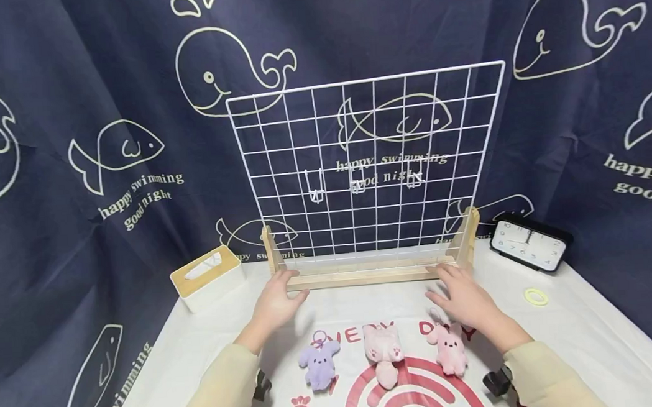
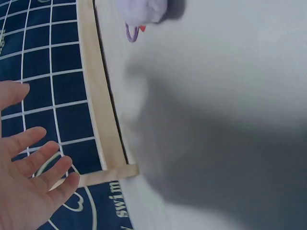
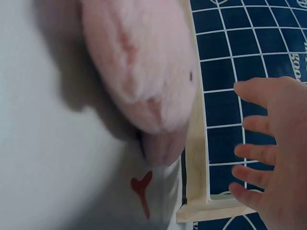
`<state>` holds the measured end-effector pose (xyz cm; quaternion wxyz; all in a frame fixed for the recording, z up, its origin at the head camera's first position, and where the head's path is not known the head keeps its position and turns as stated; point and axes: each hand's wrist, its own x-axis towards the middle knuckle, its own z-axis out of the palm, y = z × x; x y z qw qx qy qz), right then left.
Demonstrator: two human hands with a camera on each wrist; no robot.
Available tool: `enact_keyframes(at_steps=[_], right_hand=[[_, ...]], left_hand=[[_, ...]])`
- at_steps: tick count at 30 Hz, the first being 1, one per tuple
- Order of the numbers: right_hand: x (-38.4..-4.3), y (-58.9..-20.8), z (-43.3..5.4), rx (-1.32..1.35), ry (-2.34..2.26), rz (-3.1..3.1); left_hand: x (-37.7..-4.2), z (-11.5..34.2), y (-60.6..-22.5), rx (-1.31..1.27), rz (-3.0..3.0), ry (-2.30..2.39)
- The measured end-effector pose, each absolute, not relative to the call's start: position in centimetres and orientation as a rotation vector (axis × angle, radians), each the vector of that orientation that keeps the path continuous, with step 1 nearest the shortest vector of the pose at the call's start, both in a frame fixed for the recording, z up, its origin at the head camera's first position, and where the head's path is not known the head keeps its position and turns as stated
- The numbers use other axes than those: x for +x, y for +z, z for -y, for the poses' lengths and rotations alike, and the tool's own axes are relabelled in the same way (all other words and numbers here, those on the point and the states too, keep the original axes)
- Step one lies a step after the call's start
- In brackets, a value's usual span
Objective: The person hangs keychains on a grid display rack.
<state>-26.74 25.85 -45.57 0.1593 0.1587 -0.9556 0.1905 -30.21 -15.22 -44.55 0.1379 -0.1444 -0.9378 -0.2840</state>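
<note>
A white wire grid rack (image 1: 375, 147) stands upright in a wooden base (image 1: 364, 278). My left hand (image 1: 275, 303) is beside the base's left end, fingers spread and nothing held. At the opposite end, my right hand (image 1: 463, 298) has its fingers extended near the wood, also without anything in it. Both wrist views show the palms with loosely spread fingers. Three plush keychains lie in front of the rack: a purple one (image 1: 320, 364) on the left, a pale pink one (image 1: 383, 349) with paw pads in the middle, and a pink one (image 1: 451, 351) near my right forearm.
Three small hooks hang on the grid, among them a left hook (image 1: 317, 195) and a right hook (image 1: 414, 179). A tissue box (image 1: 210, 288) sits at the left. On the right are a black-framed clock (image 1: 530, 244) and a yellow ring (image 1: 536, 296).
</note>
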Motion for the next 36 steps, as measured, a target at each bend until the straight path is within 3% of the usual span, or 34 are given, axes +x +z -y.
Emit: enact_keyframes(at_steps=[12, 36], right_hand=[[-26.6, -46.7, -26.5, 0.539, 0.674, 2.737], [-26.2, -47.6, -27.6, 0.619, 0.887, 2.800]], left_hand=[[-31.1, 17.7, -45.8, 0.010, 2.397, -1.096], [-34.6, 18.2, -47.4, 0.012, 2.409, -1.611]])
